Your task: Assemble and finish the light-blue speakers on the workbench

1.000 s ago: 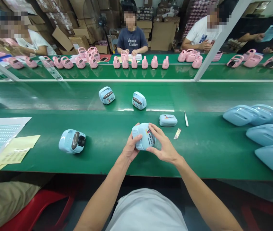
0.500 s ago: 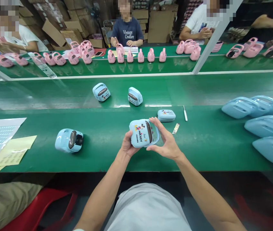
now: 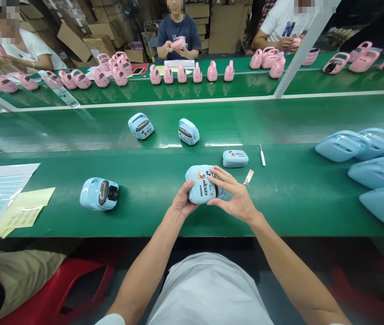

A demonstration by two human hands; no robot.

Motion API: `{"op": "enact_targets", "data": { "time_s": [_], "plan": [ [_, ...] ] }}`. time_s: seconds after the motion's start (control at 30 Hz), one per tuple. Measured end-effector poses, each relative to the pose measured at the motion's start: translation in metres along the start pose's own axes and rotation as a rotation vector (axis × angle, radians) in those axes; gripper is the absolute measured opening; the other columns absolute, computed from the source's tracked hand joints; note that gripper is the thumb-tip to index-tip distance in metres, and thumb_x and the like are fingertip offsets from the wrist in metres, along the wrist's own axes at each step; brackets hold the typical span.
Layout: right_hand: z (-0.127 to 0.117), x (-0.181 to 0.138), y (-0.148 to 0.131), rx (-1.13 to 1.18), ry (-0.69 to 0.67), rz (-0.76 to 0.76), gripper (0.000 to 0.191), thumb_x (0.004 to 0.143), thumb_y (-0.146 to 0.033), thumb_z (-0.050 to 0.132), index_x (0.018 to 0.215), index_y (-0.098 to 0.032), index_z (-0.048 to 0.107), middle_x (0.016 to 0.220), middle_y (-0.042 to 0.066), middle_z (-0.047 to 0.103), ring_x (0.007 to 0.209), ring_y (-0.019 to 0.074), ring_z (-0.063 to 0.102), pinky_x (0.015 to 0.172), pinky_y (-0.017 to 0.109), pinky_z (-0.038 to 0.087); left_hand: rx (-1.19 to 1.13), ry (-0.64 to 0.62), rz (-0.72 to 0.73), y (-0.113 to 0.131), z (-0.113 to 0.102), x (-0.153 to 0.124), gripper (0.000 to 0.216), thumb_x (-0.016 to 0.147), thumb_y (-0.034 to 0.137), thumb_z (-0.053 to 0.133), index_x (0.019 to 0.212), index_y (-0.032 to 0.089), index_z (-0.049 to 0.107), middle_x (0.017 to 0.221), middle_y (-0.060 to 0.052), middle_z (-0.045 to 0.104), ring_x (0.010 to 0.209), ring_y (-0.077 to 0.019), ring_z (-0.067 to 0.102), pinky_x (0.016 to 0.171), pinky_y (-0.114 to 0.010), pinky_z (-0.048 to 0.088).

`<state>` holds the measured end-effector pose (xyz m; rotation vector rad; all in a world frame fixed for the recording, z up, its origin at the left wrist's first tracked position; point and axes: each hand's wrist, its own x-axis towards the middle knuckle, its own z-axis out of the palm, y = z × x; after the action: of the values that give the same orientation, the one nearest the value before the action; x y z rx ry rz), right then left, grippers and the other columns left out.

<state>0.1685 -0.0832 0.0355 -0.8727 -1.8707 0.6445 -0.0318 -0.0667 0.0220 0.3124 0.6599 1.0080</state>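
1. Head view, landmark = held blue device (image 3: pixel 199 186). It's up in both hands over the near part of the green bench (image 3: pixel 147 212), printed face (cartoon mouse, "MICKEY", "FRIENDS") toward the camera, lettering running sideways.
2. Left hand (image 3: pixel 183 199): clamped on the landmark's left end, thumb on the printed face; other fingers mostly hidden.
3. Right hand (image 3: pixel 235 195): gripping the landmark's right end, fingers over the top edge and print, thumb at the lower edge. Dark panel and clear handle part-covered by it.
4. Just beyond the landmark, to the right: flat blue case (image 3: pixel 235 159), same mouse print. Small pale strip (image 3: pixel 249 177) lies right of the landmark, near the right hand; thin white tool (image 3: pixel 263 158) farther out that way.
5. Well left of landmark: blue unit with black end (image 3: pixel 99 194), lying down. Farther left, white printed sheet (image 3: pixel 0 192), yellow sheets (image 3: pixel 31 210) overlapping it.
6. Beyond landmark, leftward: two handled blue units (image 3: pixel 141 126), apart from each other.
7. Far right of landmark: group of blue shells (image 3: pixel 383 205).
8. Far beyond landmark: row of pink units (image 3: pixel 197 73); co-worker in dark shirt (image 3: pixel 194 36) holding another pink one.
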Motion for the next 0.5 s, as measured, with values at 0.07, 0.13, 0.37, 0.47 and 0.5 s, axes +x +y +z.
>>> {"op": "enact_targets", "data": {
  "time_s": [0.07, 0.13, 0.37, 0.47, 0.5],
  "plan": [
    [-0.001, -0.002, -0.002, -0.012, -0.009, -0.017, 0.098, 0.080, -0.050, 0.092, 0.165, -0.036, 0.045, 0.165, 0.010, 0.055, 0.156, 0.0372, 0.048, 0.129, 0.063, 0.041, 0.038, -0.038, 0.016, 0.002, 0.001, -0.002, 0.072, 0.067, 0.042, 0.095, 0.130, 0.020, 0.067, 0.125, -0.010, 0.078, 0.137, -0.0385, 0.064, 0.122, -0.056, 0.046],
    [-0.004, -0.003, -0.006, -0.019, 0.003, -0.039, 0.110, 0.079, -0.053, 0.092, 0.170, -0.034, 0.034, 0.169, 0.012, 0.050, 0.156, 0.0372, 0.048, 0.128, 0.061, 0.043, 0.077, -0.085, 0.053, 0.006, 0.001, -0.005, 0.087, 0.062, 0.044, 0.097, 0.140, 0.025, 0.062, 0.128, -0.009, 0.077, 0.138, -0.0402, 0.063, 0.121, -0.059, 0.047],
    [-0.005, 0.003, -0.015, -0.186, -0.068, -0.237, 0.106, 0.087, -0.053, 0.085, 0.173, -0.033, 0.027, 0.172, 0.016, 0.044, 0.158, 0.0385, 0.045, 0.129, 0.063, 0.040, 0.167, -0.146, 0.092, 0.009, 0.005, -0.011, 0.111, 0.056, 0.049, 0.100, 0.153, 0.035, 0.050, 0.135, -0.007, 0.073, 0.130, -0.0388, 0.066, 0.112, -0.057, 0.052],
    [-0.002, 0.007, -0.015, -0.233, -0.140, -0.282, 0.108, 0.088, -0.052, 0.084, 0.174, -0.029, 0.023, 0.174, 0.019, 0.040, 0.161, 0.0400, 0.040, 0.129, 0.065, 0.040, 0.207, -0.117, 0.085, 0.006, 0.007, -0.013, 0.106, 0.057, 0.047, 0.100, 0.151, 0.034, 0.052, 0.144, -0.009, 0.067, 0.130, -0.0382, 0.065, 0.109, -0.054, 0.054],
    [-0.002, 0.008, -0.015, -0.236, -0.150, -0.282, 0.107, 0.089, -0.050, 0.084, 0.174, -0.029, 0.023, 0.174, 0.020, 0.039, 0.161, 0.0400, 0.040, 0.128, 0.064, 0.042, 0.225, -0.103, 0.089, 0.005, 0.008, -0.014, 0.104, 0.058, 0.046, 0.100, 0.150, 0.033, 0.054, 0.145, -0.009, 0.067, 0.130, -0.0382, 0.065, 0.108, -0.053, 0.055]
  ]
}}
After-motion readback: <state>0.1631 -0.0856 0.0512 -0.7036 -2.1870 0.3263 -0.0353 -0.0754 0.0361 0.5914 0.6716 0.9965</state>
